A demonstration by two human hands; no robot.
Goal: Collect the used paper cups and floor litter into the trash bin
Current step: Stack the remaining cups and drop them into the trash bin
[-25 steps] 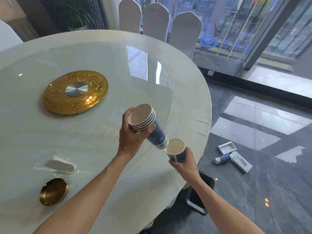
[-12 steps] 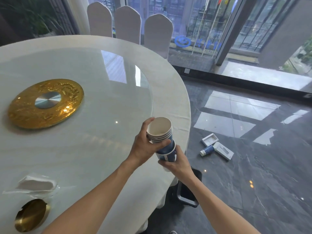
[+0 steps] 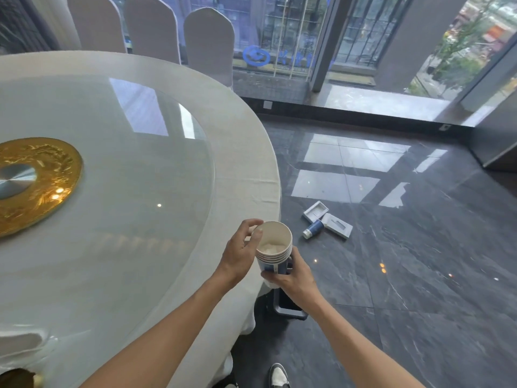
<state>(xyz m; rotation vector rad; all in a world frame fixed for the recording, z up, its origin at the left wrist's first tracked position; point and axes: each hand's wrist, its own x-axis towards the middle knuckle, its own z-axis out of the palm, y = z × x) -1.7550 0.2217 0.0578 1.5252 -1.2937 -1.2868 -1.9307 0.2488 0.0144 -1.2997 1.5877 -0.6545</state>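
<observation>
A stack of blue-and-white paper cups (image 3: pixel 274 247) stands upright at the table's right edge. My right hand (image 3: pixel 293 278) grips the stack from below and the right. My left hand (image 3: pixel 240 252) touches the rim of the top cup with its fingertips, fingers loosely bent. On the dark floor lie a fallen blue paper cup (image 3: pixel 313 228) and two white box pieces (image 3: pixel 337 225), (image 3: pixel 315 210). A black trash bin (image 3: pixel 288 308) stands on the floor just under my right hand, mostly hidden by it.
The round table (image 3: pixel 246 152) has a white cloth, a glass turntable and a gold centre disc (image 3: pixel 36 180). Covered chairs (image 3: pixel 208 40) stand behind it. A wrapped towel (image 3: pixel 19 343) lies at the near left. My shoe (image 3: pixel 278 375) shows at the bottom.
The single cup in my right hand went under the stack in my left hand. The stack now stands upright, held by my right hand, and my left hand has loosened to the rim.
</observation>
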